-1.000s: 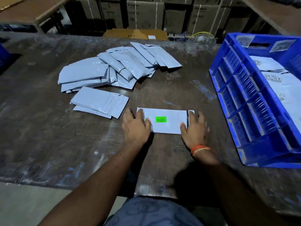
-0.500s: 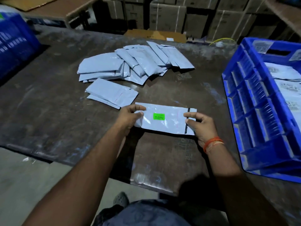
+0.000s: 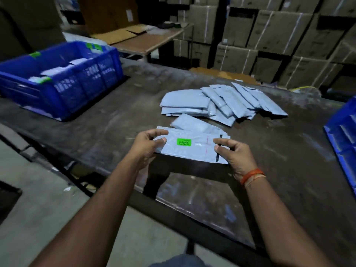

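Now pouch (image 3: pixel 194 149) pinched between left hand (image 3: pixel 148 146), right hand (image 3: pixel 234 156).

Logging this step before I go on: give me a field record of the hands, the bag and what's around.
held: grey mailer bag with green label
left hand: pinches its left end
right hand: pinches its right end, near the black strip
behind: pile of grey bags on the table
crates: left blue crate, right blue crate at frame edge
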The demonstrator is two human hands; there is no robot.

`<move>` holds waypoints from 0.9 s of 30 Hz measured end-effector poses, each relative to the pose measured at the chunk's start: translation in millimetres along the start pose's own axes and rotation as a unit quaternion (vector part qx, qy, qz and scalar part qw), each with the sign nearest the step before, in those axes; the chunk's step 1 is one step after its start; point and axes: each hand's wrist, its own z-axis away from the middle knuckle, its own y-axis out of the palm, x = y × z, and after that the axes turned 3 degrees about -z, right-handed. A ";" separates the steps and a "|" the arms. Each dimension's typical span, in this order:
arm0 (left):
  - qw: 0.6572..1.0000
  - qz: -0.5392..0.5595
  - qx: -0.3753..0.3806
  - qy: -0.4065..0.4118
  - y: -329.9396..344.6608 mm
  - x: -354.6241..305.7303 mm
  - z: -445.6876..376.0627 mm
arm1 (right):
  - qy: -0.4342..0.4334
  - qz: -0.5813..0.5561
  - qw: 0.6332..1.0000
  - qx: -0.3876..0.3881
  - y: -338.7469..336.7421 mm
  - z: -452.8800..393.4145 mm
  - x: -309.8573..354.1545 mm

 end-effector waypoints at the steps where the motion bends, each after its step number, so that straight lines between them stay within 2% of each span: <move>1: 1.000 0.000 -0.009 0.003 -19.7 -1.9 1.0 | -0.002 -0.001 1.000 0.006 19.9 -0.3 0.9; 12: 0.989 -0.023 -0.137 0.052 -248.1 -45.8 -9.4 | -0.019 0.011 0.994 0.110 261.0 -41.2 28.9; 20: 0.982 -0.055 -0.152 0.100 -373.9 -114.4 -84.6 | -0.038 -0.031 0.991 0.124 397.6 -107.9 69.9; 27: 0.978 -0.089 -0.148 0.121 -460.5 -159.5 -173.6 | -0.046 -0.065 0.991 0.105 503.0 -189.6 93.0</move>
